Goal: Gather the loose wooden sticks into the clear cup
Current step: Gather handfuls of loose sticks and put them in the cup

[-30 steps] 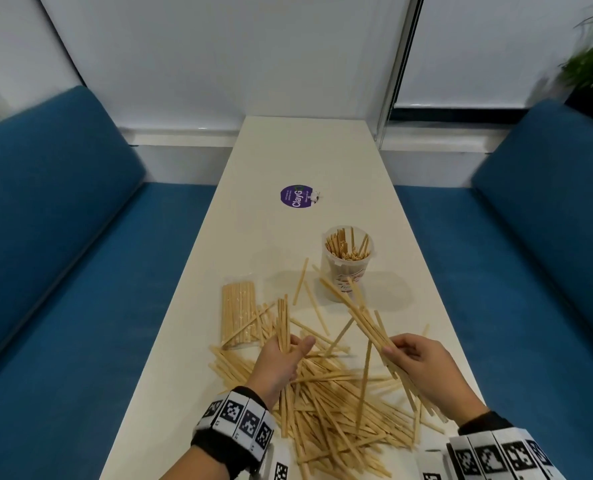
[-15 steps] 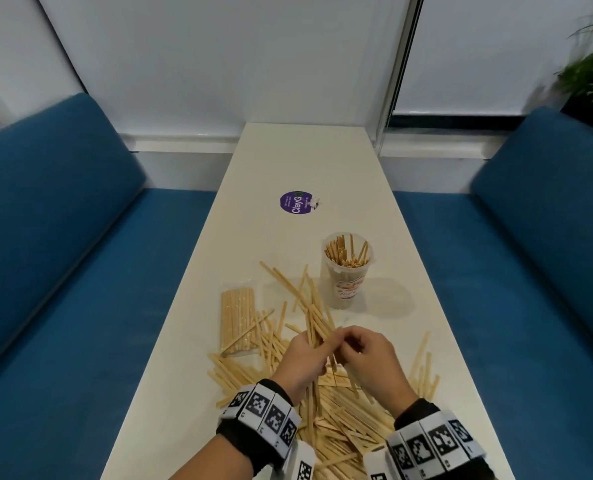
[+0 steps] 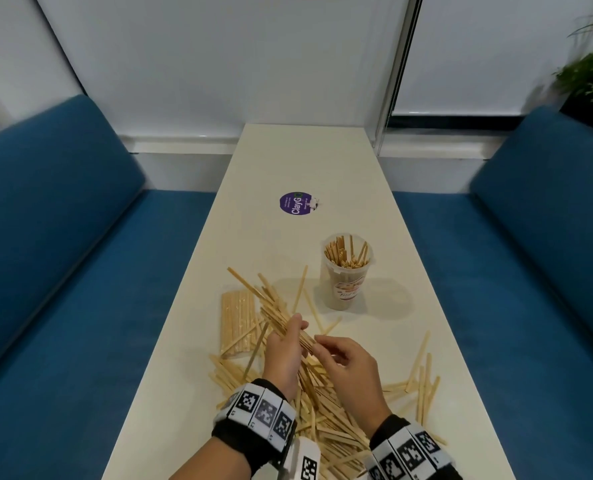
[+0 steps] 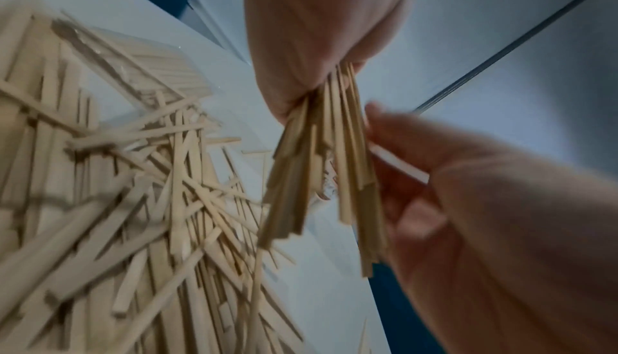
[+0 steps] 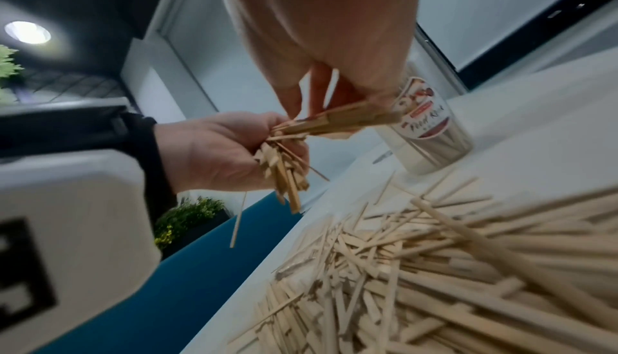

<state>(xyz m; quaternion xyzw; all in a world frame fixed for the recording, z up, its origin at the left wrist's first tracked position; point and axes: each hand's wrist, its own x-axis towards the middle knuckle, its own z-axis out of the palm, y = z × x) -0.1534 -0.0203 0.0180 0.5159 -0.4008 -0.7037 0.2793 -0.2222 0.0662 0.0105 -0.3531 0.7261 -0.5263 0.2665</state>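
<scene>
Pale flat wooden sticks lie in a loose pile (image 3: pixel 326 427) on the near end of the white table (image 3: pixel 305 157). My left hand (image 3: pixel 293 332) grips a bundle of sticks (image 3: pixel 267 306) lifted over the pile, its far ends fanning up and to the left. My right hand (image 3: pixel 323 344) sits right beside it, thumb and curled fingertips pinching the same bundle (image 5: pixel 351 119). In the left wrist view the bundle (image 4: pixel 321 161) hangs from my left hand (image 4: pixel 317 74), with my right hand (image 4: pixel 384 132) against its side. The clear cup (image 3: pixel 347 271) stands upright beyond my hands, partly filled with sticks.
A wrapped pack of sticks (image 3: pixel 238 320) lies flat left of the pile. A purple round sticker (image 3: pixel 295 202) is farther up the table. Several stray sticks (image 3: pixel 423 379) lie near the right edge. Blue benches (image 3: pixel 63 271) flank the narrow table on both sides.
A second ago my hands were apart, each holding sticks. The right hand came over to the left, and the sticks now form one bundle held in the left hand.
</scene>
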